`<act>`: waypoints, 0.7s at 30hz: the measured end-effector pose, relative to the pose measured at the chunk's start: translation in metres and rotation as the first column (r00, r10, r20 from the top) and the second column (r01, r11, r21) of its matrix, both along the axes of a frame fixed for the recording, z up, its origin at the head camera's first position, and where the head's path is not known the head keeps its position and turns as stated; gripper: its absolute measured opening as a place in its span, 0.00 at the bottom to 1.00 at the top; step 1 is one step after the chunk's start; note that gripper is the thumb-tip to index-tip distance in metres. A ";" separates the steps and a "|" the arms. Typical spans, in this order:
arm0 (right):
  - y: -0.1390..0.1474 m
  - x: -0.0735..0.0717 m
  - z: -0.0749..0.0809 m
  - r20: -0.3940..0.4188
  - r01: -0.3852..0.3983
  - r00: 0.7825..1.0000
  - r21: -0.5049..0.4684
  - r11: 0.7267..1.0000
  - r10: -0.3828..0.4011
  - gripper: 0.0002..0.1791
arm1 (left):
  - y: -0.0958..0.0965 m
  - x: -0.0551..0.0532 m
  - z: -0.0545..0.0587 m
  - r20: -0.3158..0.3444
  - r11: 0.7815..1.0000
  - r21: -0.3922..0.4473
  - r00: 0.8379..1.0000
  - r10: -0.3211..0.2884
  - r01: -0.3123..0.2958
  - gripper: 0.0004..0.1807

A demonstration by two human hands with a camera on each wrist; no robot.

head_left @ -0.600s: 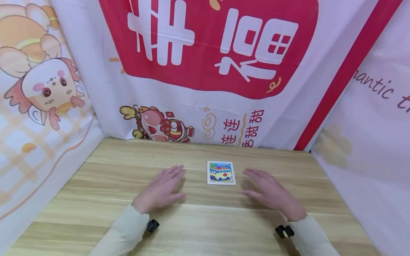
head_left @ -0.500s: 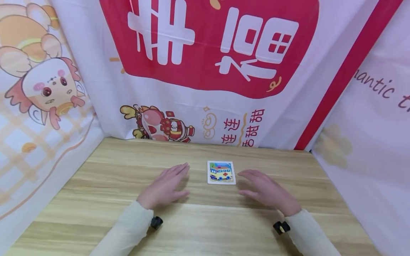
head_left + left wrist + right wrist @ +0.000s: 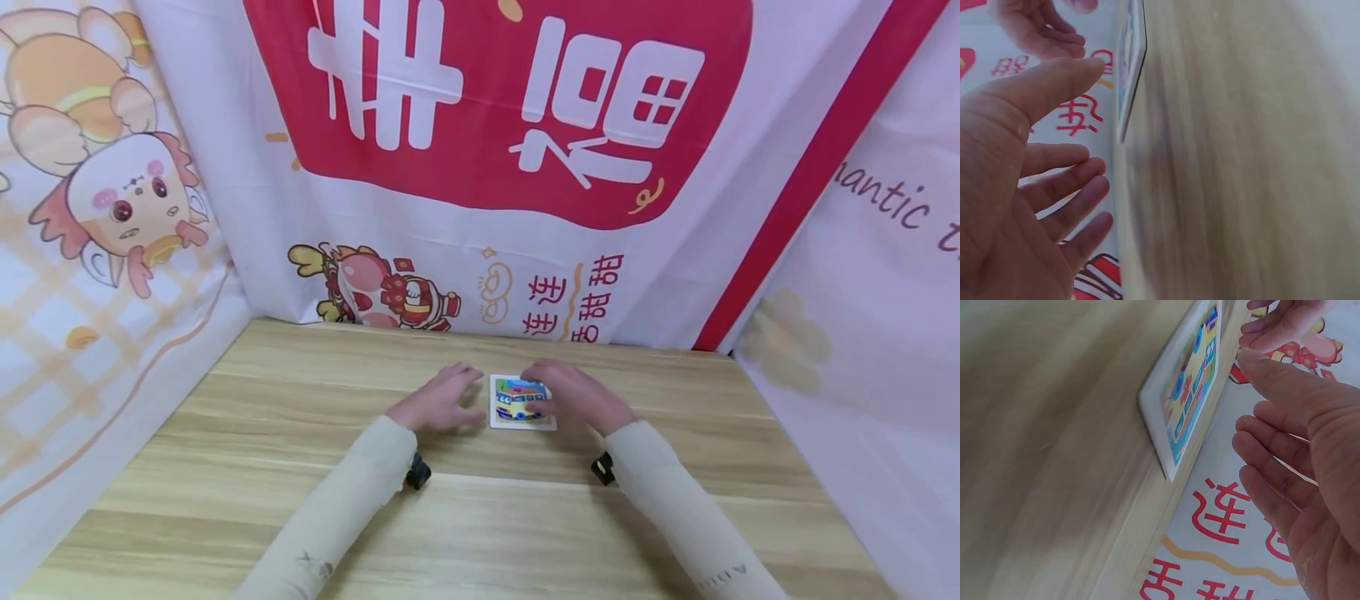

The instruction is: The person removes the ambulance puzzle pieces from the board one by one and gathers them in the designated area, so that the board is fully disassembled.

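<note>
A small square picture board (image 3: 517, 403), white-rimmed with a cartoon ambulance on it, lies flat on the wooden table. Just left of it in the head view is my left hand (image 3: 442, 400), fingers loosely bent and holding nothing. My right hand (image 3: 576, 393) hovers over the board's right side and covers part of the picture in the head view. In the right wrist view, the right thumb and fingers (image 3: 1272, 434) are spread above the picture board (image 3: 1188, 387), apart from it. The left wrist view shows the left thumb near the board's edge (image 3: 1132, 69).
The wooden table (image 3: 480, 533) reaches back to a hanging cloth (image 3: 480, 192) with red and white lettering. Printed cloths stand along the left (image 3: 45, 400) and right (image 3: 862, 433) sides. A black wrist camera (image 3: 418, 473) sits at the left cuff.
Both hands have moved inward and forward toward the picture board. My right hand now overlaps it in the head view. The board has stayed in place on the table.
</note>
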State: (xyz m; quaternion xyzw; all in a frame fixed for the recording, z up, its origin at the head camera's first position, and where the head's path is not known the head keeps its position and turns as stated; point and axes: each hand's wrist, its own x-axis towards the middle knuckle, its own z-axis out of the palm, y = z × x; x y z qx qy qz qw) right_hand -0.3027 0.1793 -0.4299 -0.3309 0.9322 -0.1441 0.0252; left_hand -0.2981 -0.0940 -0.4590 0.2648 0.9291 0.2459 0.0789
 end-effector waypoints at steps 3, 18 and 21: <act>-0.010 -0.014 0.000 0.004 -0.026 1.000 0.013 1.000 0.026 0.23 | 0.004 -0.013 -0.005 -0.006 1.000 0.025 1.000 -0.001 0.002 0.44; -0.039 -0.049 -0.003 0.165 0.015 0.986 0.020 1.000 -0.018 0.21 | 0.029 -0.035 0.004 0.036 0.999 0.052 0.999 -0.008 0.006 0.32; -0.042 -0.052 -0.003 0.187 0.018 0.982 0.013 1.000 -0.020 0.20 | 0.030 -0.038 0.002 0.039 0.999 0.052 0.999 -0.015 0.013 0.30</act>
